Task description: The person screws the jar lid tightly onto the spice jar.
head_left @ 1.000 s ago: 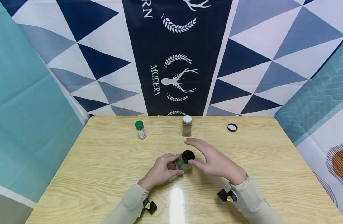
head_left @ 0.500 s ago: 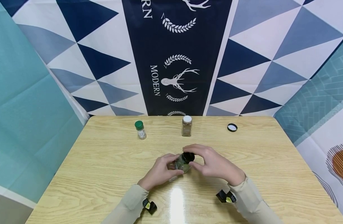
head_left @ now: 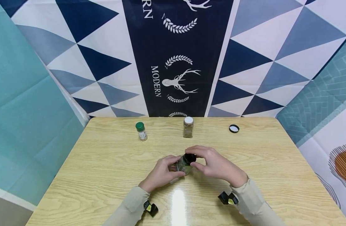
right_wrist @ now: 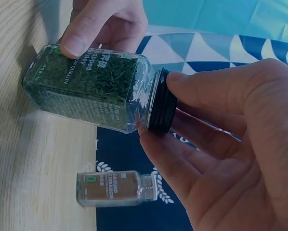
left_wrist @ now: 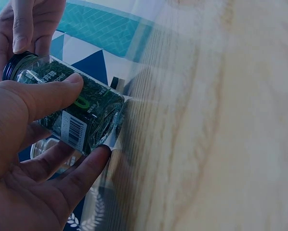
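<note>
Near the front middle of the table, my left hand grips a clear glass jar of chopped parsley by its sides. The jar's base is on or close over the wood. In the left wrist view, the thumb lies across the label, with a barcode below it and fingers beneath. A ribbed black lid sits on the jar's mouth. From the right, my right hand holds this lid, thumb on one side and fingers on the other.
Behind the hands stands a ground cinnamon jar with a white top. To its left is a small green-capped shaker. A loose black ring-shaped lid with a white inside lies at the back right, near the table's far edge.
My right hand has closed from spread fingers onto the black lid, moving slightly left and down. The left hand and the jar have stayed in place.
</note>
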`<action>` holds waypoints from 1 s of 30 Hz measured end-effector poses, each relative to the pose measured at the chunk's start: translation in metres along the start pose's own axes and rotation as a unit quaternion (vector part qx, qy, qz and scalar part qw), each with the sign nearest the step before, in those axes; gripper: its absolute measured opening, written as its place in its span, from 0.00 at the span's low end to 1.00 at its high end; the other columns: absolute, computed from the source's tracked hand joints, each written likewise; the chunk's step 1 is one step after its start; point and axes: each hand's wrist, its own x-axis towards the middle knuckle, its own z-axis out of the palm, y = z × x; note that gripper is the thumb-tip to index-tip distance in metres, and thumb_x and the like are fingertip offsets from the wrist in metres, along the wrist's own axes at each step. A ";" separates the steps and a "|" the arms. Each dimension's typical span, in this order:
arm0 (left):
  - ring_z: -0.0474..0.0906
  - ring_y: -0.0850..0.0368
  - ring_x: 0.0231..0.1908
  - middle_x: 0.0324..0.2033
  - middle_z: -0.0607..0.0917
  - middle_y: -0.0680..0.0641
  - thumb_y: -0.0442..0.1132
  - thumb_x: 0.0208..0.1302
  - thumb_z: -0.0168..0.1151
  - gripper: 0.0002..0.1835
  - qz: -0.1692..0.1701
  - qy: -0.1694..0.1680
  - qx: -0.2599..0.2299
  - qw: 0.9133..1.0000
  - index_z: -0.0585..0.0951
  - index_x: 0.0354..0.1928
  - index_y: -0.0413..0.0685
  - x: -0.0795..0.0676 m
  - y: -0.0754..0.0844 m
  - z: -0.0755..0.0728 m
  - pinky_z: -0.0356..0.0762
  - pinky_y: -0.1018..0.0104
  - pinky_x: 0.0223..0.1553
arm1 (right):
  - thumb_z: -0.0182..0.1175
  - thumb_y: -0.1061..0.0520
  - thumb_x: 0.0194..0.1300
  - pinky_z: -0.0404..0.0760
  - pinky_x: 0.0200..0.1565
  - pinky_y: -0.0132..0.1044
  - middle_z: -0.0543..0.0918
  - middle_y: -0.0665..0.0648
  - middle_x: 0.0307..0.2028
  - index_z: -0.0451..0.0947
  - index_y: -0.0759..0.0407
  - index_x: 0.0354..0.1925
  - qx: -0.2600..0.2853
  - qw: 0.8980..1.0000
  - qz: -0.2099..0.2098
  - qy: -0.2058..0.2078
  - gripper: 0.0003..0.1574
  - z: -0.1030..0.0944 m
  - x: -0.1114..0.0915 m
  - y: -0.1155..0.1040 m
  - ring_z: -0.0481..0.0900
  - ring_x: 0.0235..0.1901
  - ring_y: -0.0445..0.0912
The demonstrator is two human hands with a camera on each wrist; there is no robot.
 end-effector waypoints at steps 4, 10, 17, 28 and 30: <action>0.82 0.57 0.51 0.57 0.84 0.49 0.43 0.63 0.75 0.33 0.002 0.003 0.008 1.000 0.77 0.70 0.48 0.000 0.000 0.000 0.86 0.68 0.51 | 0.69 0.61 0.66 0.84 0.60 0.47 0.85 0.59 0.58 0.80 0.63 0.61 0.005 1.000 0.003 0.000 0.25 0.000 0.000 0.000 0.85 0.57 0.51; 0.82 0.58 0.51 0.56 0.84 0.50 0.43 0.63 0.75 0.34 0.001 0.004 0.006 1.000 0.76 0.70 0.50 0.000 0.000 0.000 0.86 0.68 0.51 | 0.69 0.59 0.67 0.88 0.53 0.41 0.85 0.58 0.56 0.80 0.62 0.60 0.019 1.000 0.010 0.000 0.24 0.001 0.001 0.001 0.86 0.53 0.49; 0.82 0.58 0.50 0.56 0.84 0.49 0.43 0.63 0.76 0.34 -0.001 0.003 0.008 1.000 0.76 0.71 0.50 0.001 0.000 0.000 0.86 0.69 0.50 | 0.70 0.58 0.68 0.88 0.52 0.37 0.86 0.59 0.55 0.80 0.62 0.60 0.039 0.999 0.016 0.001 0.24 0.001 0.000 0.002 0.86 0.52 0.50; 0.83 0.56 0.51 0.56 0.84 0.48 0.42 0.63 0.76 0.34 0.002 0.003 -0.002 1.000 0.76 0.71 0.51 0.001 -0.001 0.001 0.86 0.69 0.51 | 0.69 0.53 0.69 0.88 0.52 0.40 0.84 0.61 0.58 0.78 0.62 0.63 0.039 0.999 0.038 -0.007 0.28 -0.002 -0.001 0.003 0.87 0.52 0.50; 0.82 0.57 0.51 0.56 0.84 0.49 0.43 0.63 0.76 0.34 0.002 0.005 0.005 1.000 0.76 0.71 0.51 0.001 -0.001 0.001 0.86 0.69 0.51 | 0.68 0.52 0.70 0.88 0.52 0.42 0.84 0.61 0.59 0.77 0.63 0.65 0.041 0.998 0.045 -0.007 0.30 -0.004 -0.002 0.004 0.86 0.52 0.52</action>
